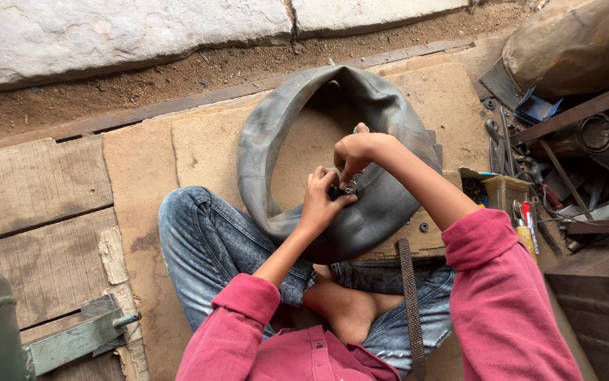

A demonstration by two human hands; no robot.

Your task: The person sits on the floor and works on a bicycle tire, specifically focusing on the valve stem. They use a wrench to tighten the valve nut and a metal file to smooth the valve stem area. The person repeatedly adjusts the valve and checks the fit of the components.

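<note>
Pink sleeves frame the bottom of my view, with my crossed legs in faded jeans (209, 247) and one bare foot (350, 310) tucked beneath them. At far left sits a dull green metal fixture (71, 342) on weathered wooden planks (36, 226), and beyond them a strip of sandy dirt runs below pale stone slabs (106, 32).

In front of me, on a tan board (198, 152), a grey rubber inner tube (276, 127) stands propped against my knees, limp and folded at its top, dusty and dull with a creased skin. My left hand (320, 201) presses against the tube's lower inner curve, fingers curled shut around the small metal valve (350, 188). My right hand (351, 152) comes down from above, fingertips pinched closed on the same valve, thumb raised.

A rough, dark file (412, 310) lies across my right thigh. Further right, a small yellowish open box (505, 192) sits beside a slim tube with a red cap (527, 215); any label on it is too small to make out. Past these lies a heap of dark metal tools and bars (572, 162), a scrap of blue sheet (537, 109), and a big brown sack-like bulk (576, 42) in the top corner.
</note>
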